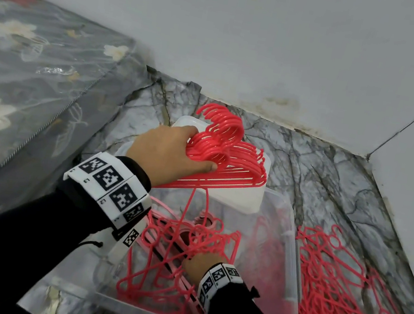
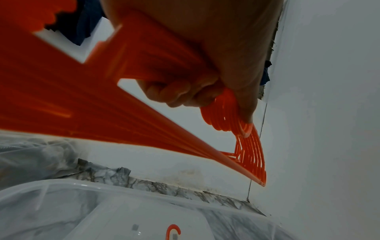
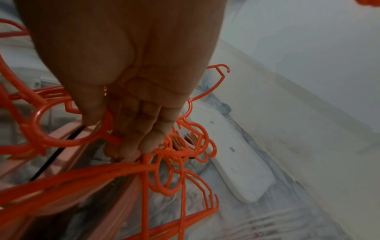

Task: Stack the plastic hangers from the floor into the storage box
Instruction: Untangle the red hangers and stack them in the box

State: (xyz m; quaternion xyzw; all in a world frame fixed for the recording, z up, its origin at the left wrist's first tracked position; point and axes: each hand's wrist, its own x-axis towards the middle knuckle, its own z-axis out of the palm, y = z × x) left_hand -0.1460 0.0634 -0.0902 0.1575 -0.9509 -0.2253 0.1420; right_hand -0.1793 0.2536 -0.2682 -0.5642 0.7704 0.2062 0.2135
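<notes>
My left hand (image 1: 203, 149) grips a thick bundle of red plastic hangers (image 1: 230, 161) by their necks and holds it above the far end of the clear storage box (image 1: 293, 258). In the left wrist view the fingers (image 2: 174, 95) curl round the bundle (image 2: 82, 100), thumb on the other side. My right hand (image 1: 195, 261) is down inside the box among tangled loose hangers (image 1: 169, 269). In the right wrist view the thumb and fingertips (image 3: 127, 151) pinch a hanger (image 3: 68, 129) at its ring. More red hangers (image 1: 336, 296) lie heaped on the floor right of the box.
A white lid (image 1: 234, 197) lies behind the box's far end. Pink plastic pieces (image 3: 68, 154) sit in the box under the hangers. A mattress in floral plastic (image 1: 26, 75) borders the left. White walls (image 1: 275, 44) close the corner behind and to the right. The floor is marble-patterned (image 1: 321, 177).
</notes>
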